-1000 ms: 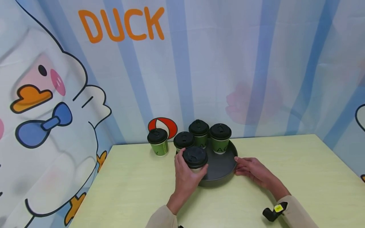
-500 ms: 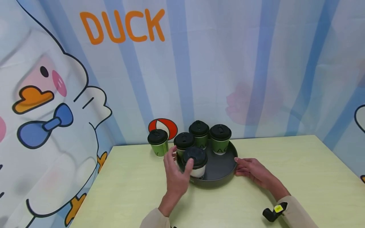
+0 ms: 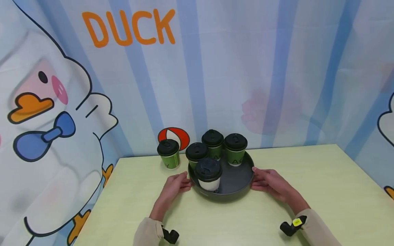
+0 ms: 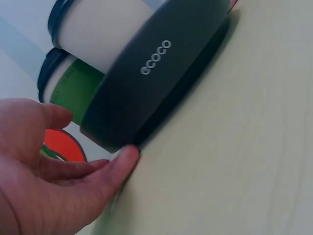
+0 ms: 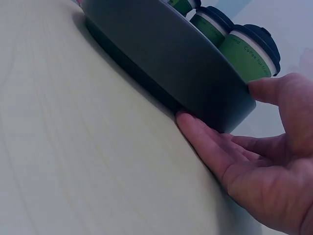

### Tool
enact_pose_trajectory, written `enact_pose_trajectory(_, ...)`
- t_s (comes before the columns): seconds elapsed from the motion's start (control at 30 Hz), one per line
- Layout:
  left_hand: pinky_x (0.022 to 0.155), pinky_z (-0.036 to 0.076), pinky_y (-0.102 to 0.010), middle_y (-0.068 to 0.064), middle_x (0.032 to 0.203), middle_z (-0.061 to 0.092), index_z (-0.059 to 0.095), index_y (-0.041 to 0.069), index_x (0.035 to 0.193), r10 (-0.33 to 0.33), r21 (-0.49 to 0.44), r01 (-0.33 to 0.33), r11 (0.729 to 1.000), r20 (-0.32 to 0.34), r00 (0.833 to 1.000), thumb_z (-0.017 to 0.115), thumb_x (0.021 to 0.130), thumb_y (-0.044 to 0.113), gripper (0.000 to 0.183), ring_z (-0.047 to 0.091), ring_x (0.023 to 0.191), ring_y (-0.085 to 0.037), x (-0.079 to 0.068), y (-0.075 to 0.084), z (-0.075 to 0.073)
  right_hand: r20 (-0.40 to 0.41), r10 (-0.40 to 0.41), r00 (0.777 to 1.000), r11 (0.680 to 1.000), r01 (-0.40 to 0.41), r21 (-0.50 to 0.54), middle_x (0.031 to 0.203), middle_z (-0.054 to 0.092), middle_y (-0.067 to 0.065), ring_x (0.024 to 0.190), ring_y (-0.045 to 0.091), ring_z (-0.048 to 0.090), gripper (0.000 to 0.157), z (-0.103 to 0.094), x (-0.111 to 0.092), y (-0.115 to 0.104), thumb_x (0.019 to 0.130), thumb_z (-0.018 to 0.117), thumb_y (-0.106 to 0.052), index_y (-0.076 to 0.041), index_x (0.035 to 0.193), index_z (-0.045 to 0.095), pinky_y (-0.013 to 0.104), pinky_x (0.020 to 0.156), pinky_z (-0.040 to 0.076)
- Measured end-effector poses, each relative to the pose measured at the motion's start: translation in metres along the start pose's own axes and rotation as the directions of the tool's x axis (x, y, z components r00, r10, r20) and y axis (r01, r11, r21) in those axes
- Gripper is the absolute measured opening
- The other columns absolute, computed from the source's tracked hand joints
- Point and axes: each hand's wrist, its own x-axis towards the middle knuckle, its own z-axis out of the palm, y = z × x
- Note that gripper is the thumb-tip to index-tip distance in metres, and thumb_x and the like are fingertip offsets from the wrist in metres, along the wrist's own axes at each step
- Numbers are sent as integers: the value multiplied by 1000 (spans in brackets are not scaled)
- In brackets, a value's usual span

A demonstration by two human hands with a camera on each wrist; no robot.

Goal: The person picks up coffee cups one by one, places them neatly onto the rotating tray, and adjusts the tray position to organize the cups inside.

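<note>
A round dark grey tray (image 3: 234, 181), lettered "ecoco" on its side, holds a white paper cup (image 3: 209, 185) with a black lid. Behind that cup stand several green lidded paper cups, among them the left one (image 3: 196, 151), the back one (image 3: 213, 140) and the right one (image 3: 235, 150). My left hand (image 3: 173, 188) is at the tray's left side; in the left wrist view its fingertips (image 4: 128, 154) touch the lower edge, the thumb just off the wall. On the right, my right hand (image 3: 272, 184) grips the tray, thumb at the rim, fingers (image 5: 203, 134) under the edge.
One more green lidded cup (image 3: 169, 153) stands on the pale table (image 3: 307, 177), left of the tray. A curtain (image 3: 221, 68) printed with a duck and stripes hangs close behind the table's back edge.
My left hand has let go of the white cup, which now stands in the tray, and has moved down and left to the tray's left edge. The right hand stays on the tray.
</note>
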Motion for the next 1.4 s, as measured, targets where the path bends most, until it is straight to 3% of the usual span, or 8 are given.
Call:
enact_pose_trajectory(0.1,88,62,-34,-19,108,70,58,-17,129,7,-65,-4,998,42,999,55,108,30,52,71,92,-21,3,-6,4,8,7,1000,1000,-7,13,113,64,23,99,25,74,68,1,0,-1,110,53,-34,24,142,34,42,96,59)
enact_pose_trajectory(0.23,86,62,-33,-14,101,70,60,-15,126,-2,-95,5,996,31,1000,57,108,31,49,69,87,-16,4,-9,7,31,32,999,999,-32,17,113,63,24,98,25,73,65,2,-3,-2,110,55,-33,23,138,37,42,95,59)
enact_pose_trajectory(0.47,85,63,-32,-14,101,68,60,-16,125,-19,-89,21,996,29,999,53,109,30,49,68,86,-16,5,-9,9,180,87,980,996,-87,-10,112,69,25,99,27,73,51,-4,-8,-2,111,52,-30,19,126,54,43,98,58)
enact_pose_trajectory(0.7,84,62,-30,-14,102,69,60,-16,125,-16,-73,18,997,27,999,51,109,28,48,68,87,-16,7,-11,8,52,31,998,999,-29,-37,111,66,22,98,21,72,65,3,-3,-4,111,52,-34,24,137,40,37,95,60)
enact_pose_trajectory(0.93,85,62,-33,-14,102,70,62,-15,125,-15,-69,17,997,30,999,53,108,30,49,68,87,-16,6,-10,7,185,89,979,995,-80,-54,112,70,25,101,28,73,50,-2,-8,-5,110,54,-29,19,126,55,41,97,59)
enact_pose_trajectory(1.13,87,62,-35,-14,103,70,62,-14,126,-24,-75,26,997,36,999,55,107,35,52,68,88,-17,5,-7,7,155,40,987,999,-38,-16,112,69,24,103,25,72,51,-1,-10,-4,110,54,-27,21,128,51,37,98,58)
enact_pose_trajectory(1.27,88,62,-36,-13,104,70,62,-13,127,-31,-80,34,996,38,999,55,107,37,54,68,88,-17,6,-7,7,178,59,982,998,-59,-8,110,71,24,101,25,74,46,-1,-10,-4,110,55,-26,18,123,56,38,97,58)
enact_pose_trajectory(1.4,87,62,-35,-13,104,69,61,-13,126,-31,-85,35,996,44,999,55,107,37,54,68,88,-17,6,-6,7,169,57,984,998,-60,9,109,71,23,101,25,73,49,0,-11,-4,110,55,-26,20,127,51,37,97,58)
